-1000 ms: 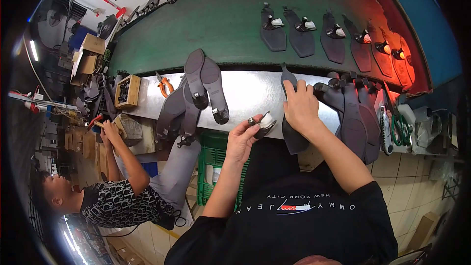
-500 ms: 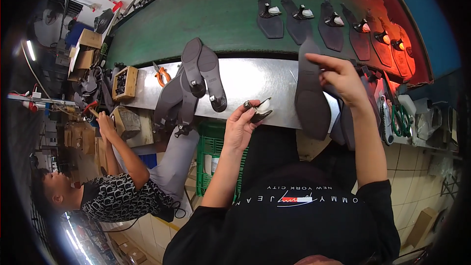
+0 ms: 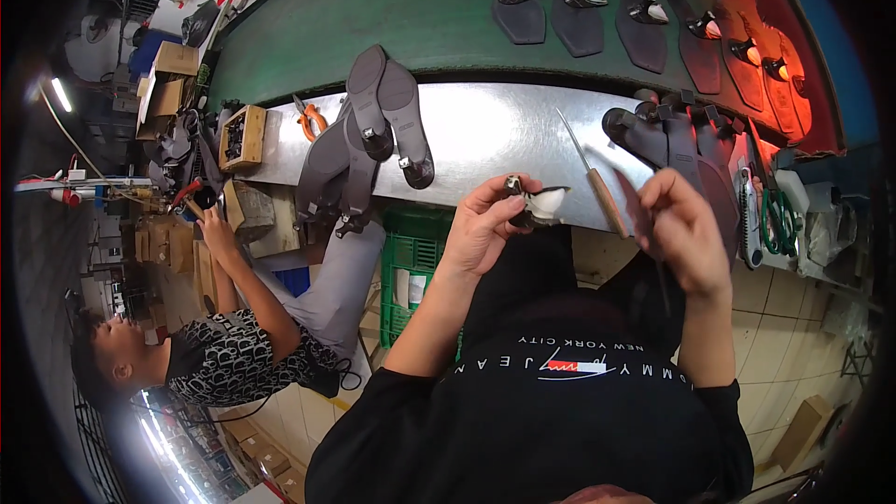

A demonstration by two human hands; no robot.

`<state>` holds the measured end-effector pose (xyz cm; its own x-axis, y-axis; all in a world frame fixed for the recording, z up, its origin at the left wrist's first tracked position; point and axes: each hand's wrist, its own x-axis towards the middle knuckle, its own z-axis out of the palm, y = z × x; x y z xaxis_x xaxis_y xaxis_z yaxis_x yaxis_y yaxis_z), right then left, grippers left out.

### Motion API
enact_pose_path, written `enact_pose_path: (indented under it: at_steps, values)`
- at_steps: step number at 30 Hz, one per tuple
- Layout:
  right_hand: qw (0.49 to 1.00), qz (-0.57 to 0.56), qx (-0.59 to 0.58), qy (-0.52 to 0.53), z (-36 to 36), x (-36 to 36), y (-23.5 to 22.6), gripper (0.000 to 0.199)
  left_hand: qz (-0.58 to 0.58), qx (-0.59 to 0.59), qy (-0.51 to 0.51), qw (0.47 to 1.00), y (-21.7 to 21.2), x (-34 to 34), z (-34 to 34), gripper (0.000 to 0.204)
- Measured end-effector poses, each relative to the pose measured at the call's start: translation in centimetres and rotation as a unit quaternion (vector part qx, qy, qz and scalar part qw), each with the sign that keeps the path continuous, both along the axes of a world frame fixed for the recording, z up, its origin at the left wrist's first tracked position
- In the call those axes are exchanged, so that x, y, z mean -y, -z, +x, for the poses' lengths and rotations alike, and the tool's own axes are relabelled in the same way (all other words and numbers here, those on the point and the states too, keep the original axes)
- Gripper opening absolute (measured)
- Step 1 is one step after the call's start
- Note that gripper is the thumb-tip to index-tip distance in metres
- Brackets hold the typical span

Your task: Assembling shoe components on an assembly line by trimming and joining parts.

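Observation:
My left hand (image 3: 478, 235) is closed around a small black shoe heel (image 3: 549, 203) with a white patch, held over the near edge of the metal worktop. To its right, my right hand (image 3: 689, 241) grips a dark shoe sole (image 3: 638, 210), turned nearly edge-on and smeared by motion. Between the hands lies a pointed tool with a wooden handle (image 3: 602, 191), its thin shaft toward the belt. Several dark soles with heels (image 3: 686, 145) rest on the worktop beyond my right hand.
On the green conveyor belt (image 3: 420, 23), soles with heels (image 3: 574, 19) stand in a row toward a red-lit opening. More soles (image 3: 397, 112), orange-handled pliers (image 3: 311, 119) and a wooden box (image 3: 243, 138) lie left. Green-handled scissors (image 3: 777, 215) are right. A co-worker (image 3: 233, 345) sits left with a hammer.
The sole in my right hand has come down toward me and turned edge-on, uncovering the wooden-handled tool. My left hand has moved slightly right and tilted the heel.

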<state>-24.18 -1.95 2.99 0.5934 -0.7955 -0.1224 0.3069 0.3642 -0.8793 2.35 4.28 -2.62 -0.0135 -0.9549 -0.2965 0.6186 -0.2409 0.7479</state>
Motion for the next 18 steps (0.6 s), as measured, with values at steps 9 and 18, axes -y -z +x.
enact_pose_path:
  at_steps: [9,18]
  values:
    - [0.943,-0.247,-0.201,0.097,2.5,-4.4,0.4,0.037,-0.088,0.023,0.030,0.995,-2.3,-0.6,-1.2,0.033]
    - [0.932,-0.295,-0.198,0.079,2.7,-4.5,-0.1,0.050,-0.123,0.036,0.059,0.990,-1.8,-0.6,-1.1,0.030]
